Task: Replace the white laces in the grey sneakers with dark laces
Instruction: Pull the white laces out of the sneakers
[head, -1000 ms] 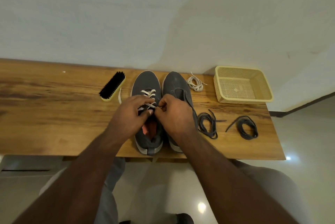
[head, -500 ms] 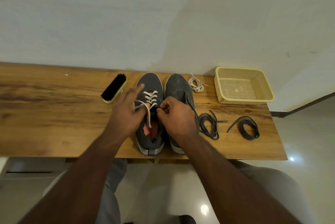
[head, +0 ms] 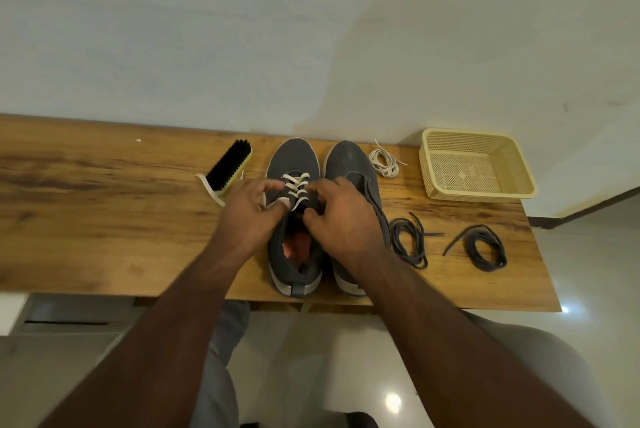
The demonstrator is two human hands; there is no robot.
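Observation:
Two grey sneakers stand side by side on the wooden table [head: 104,219]. The left sneaker [head: 292,160] still carries a white lace [head: 296,185] through its upper eyelets. The right sneaker [head: 349,160] has none. My left hand [head: 249,216] pinches a strand of the white lace at the shoe's left eyelets. My right hand [head: 341,216] has its fingers curled on the lacing from the right, thumb and forefinger at the crossings. A coiled white lace [head: 382,162] lies behind the right sneaker. Two coiled dark laces [head: 410,240] [head: 485,247] lie to its right.
A black-bristled shoe brush [head: 230,166] lies left of the sneakers, with a loose white strand beside it. A yellow plastic basket [head: 519,164] sits at the back right corner. The table ends just right of the dark laces; a wall runs behind.
Half a second ago my left hand drew a loop of white lace up and out to the left. It is now back at the eyelets. My right hand stayed at the lacing.

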